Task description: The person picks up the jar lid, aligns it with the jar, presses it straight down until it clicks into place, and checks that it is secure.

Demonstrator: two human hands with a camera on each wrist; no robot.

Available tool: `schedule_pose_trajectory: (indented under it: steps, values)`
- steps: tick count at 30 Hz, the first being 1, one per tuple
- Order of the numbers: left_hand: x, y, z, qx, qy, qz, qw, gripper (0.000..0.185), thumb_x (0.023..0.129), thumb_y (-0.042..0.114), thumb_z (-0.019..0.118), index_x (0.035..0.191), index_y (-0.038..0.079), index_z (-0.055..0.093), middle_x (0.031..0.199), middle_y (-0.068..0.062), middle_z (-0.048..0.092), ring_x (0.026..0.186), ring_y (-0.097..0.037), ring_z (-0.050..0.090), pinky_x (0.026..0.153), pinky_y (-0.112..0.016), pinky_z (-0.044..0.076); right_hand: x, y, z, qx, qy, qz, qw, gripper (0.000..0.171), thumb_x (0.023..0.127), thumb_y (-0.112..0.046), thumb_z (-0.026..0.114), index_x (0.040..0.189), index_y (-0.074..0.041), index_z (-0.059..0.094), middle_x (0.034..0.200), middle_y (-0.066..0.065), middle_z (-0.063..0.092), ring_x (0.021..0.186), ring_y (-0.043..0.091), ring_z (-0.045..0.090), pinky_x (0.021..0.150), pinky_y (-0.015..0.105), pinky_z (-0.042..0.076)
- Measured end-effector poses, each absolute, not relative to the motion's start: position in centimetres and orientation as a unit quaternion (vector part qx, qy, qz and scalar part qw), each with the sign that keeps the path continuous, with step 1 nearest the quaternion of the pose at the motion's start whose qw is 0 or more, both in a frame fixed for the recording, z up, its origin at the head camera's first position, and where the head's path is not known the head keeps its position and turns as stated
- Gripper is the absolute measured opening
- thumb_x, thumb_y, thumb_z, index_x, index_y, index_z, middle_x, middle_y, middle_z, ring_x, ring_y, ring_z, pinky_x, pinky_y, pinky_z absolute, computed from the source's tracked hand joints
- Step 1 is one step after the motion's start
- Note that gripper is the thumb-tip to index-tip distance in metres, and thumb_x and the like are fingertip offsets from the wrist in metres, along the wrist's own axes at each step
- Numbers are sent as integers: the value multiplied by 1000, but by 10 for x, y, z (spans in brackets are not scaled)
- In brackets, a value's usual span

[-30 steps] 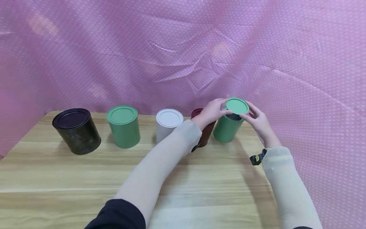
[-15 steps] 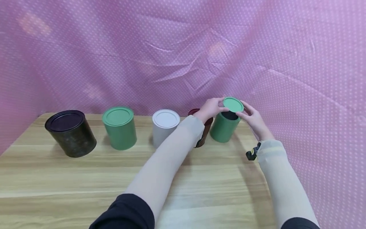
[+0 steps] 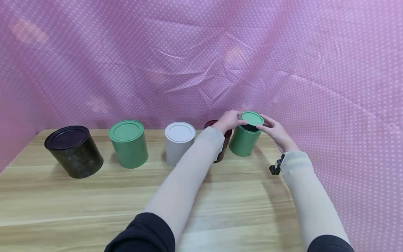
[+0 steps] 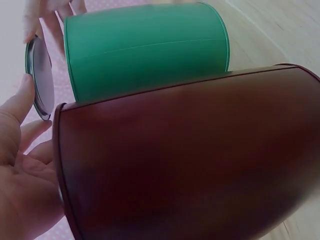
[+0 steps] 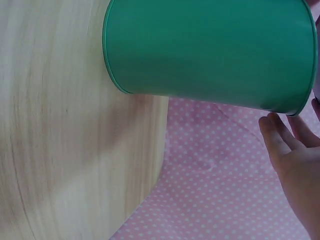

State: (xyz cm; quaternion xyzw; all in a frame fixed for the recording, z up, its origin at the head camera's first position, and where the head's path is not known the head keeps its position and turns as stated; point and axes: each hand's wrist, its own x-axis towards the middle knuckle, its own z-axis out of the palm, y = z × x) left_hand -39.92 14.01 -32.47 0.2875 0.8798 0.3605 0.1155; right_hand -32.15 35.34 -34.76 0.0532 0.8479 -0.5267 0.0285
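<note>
A round green lid (image 3: 252,118) is held tilted close over the mouth of the green can (image 3: 243,142) at the right end of a row. The can's dark opening shows below the lid's near edge. My left hand (image 3: 229,120) pinches the lid's left side between thumb and fingers. On its right side, my right hand (image 3: 275,131) pinches the rim. The left wrist view shows the lid's pale underside (image 4: 44,77) apart from the can's end. Beside it stands a dark red can (image 4: 190,155), partly hidden by my left arm in the head view.
Further left stand a white can (image 3: 175,149), a larger green can (image 3: 131,152) and a wide black can (image 3: 77,156), each with its lid on. All are on a wooden table (image 3: 78,206). Pink dotted cloth (image 3: 189,52) hangs behind and along the right.
Both hands have brought the lid down closer to the green can's mouth. The whole head view has shifted slightly, with the cans further left in it.
</note>
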Motion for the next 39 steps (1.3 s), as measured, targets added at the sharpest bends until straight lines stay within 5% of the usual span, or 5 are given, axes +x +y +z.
schedule_pose_trajectory:
  steps: [5,15,28,39]
  values:
    - [-401,139,-329,294,876,364,112,58,93,36,64,145,16,46,144,-3,52,128,-16,53,107,-28,43,-325,354,-351,49,867,-494,35,79,88,-54,63,154,-33,24,160,8,26,147,33,22,114,68,11]
    - [-405,142,-337,316,886,327,91,53,95,35,62,141,10,51,141,-4,55,129,-17,52,109,-29,41,-317,341,-343,44,861,-505,45,73,94,-40,62,155,-23,24,160,12,23,146,36,22,115,66,12]
    - [-403,143,-337,316,901,286,84,47,94,36,62,136,13,57,134,-2,61,121,-18,57,104,-33,45,-334,357,-361,58,879,-471,45,76,90,-48,64,154,-28,26,161,8,23,146,36,22,114,67,14]
    - [-393,146,-336,285,910,282,104,57,94,39,61,143,14,48,145,-2,52,131,-19,50,112,-37,38,-329,364,-360,72,879,-465,72,82,87,-53,65,154,-32,22,160,9,23,147,38,17,112,71,11]
